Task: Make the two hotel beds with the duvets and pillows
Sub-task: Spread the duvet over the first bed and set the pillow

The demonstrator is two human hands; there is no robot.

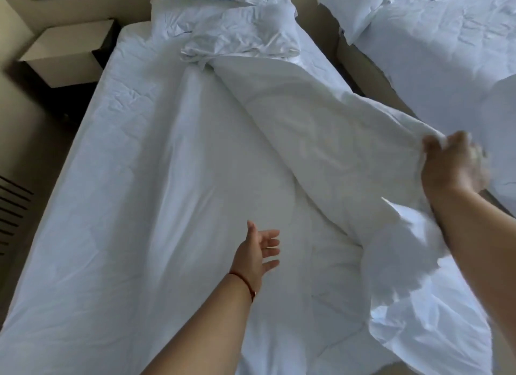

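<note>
A white duvet (293,128) lies bunched in a diagonal band across the near bed (120,156), from the pillows toward the lower right. My right hand (452,165) grips a raised edge of the duvet at the bed's right side, slightly blurred. Over the bed's middle, my left hand (258,251) hovers with fingers spread and holds nothing. Two white pillows (240,30) lie at the head of this bed, the nearer one rumpled. The second bed (435,56) stands at the right with a pillow (354,8) and crumpled white bedding on it.
A pale nightstand (67,53) stands at the near bed's upper left, against the wall. A narrow beige aisle (371,75) separates the two beds. A dark slatted vent (14,207) shows at the left edge.
</note>
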